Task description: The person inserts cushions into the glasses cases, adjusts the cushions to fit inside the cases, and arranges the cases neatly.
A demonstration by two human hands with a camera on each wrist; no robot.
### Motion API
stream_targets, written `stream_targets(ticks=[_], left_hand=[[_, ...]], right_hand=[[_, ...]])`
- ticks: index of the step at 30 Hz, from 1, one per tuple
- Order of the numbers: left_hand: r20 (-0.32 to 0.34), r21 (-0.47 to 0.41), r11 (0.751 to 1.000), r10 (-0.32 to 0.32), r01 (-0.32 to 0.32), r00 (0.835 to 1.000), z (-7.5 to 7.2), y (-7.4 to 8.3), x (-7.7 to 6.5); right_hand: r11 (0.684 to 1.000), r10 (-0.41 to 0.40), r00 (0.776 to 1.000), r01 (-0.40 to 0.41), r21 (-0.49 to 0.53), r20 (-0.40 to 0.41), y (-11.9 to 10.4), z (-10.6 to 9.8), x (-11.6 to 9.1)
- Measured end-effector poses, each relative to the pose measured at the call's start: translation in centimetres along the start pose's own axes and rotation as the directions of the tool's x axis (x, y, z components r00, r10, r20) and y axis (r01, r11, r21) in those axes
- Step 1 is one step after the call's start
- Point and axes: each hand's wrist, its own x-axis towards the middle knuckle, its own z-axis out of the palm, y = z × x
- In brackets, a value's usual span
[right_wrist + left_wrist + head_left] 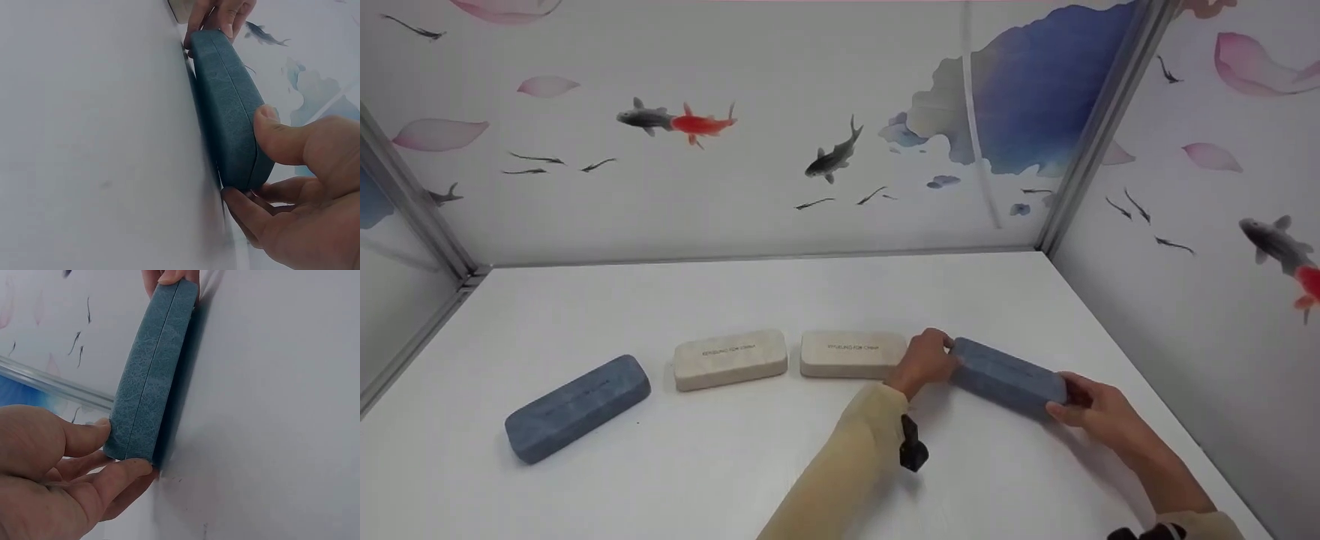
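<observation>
Both hands grip a blue glasses case (1006, 376) at the right of the table, one at each end. My left hand (924, 364) holds its left end, thumb and fingers pinching the corners. At the opposite end, my right hand (1102, 412) has its thumb on one face and fingers curled under the edge. In the left wrist view a seam runs along the side of the case (147, 377), which is closed. Its side tilts a little off the tabletop in the right wrist view, with a dark shadow beneath. Just left of my left hand lies a cream glasses case (851, 355), partly covered by that hand.
A second cream glasses case (731, 360) lies left of the first, and another blue glasses case (577, 409) sits slanted at the far left. Together the cases form an arc on the white table (720, 480). Printed panels (765, 67) wall the back and sides.
</observation>
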Motion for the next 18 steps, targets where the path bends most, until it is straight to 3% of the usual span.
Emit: stream_targets(ticks=[8,18], left_hand=[[-0.028,0.025,1.0,-0.007,0.008,1.0,0.19,0.14,-0.07],[-0.045,0.037,0.999,-0.008,0.01,0.999,0.21,-0.06,-0.19]], right_hand=[[0.999,0.052,0.998,-0.052,0.014,0.032,-0.18,0.05,0.1],[0.995,0.092,0.996,-0.092,0.029,0.009,-0.3,0.27,0.46]])
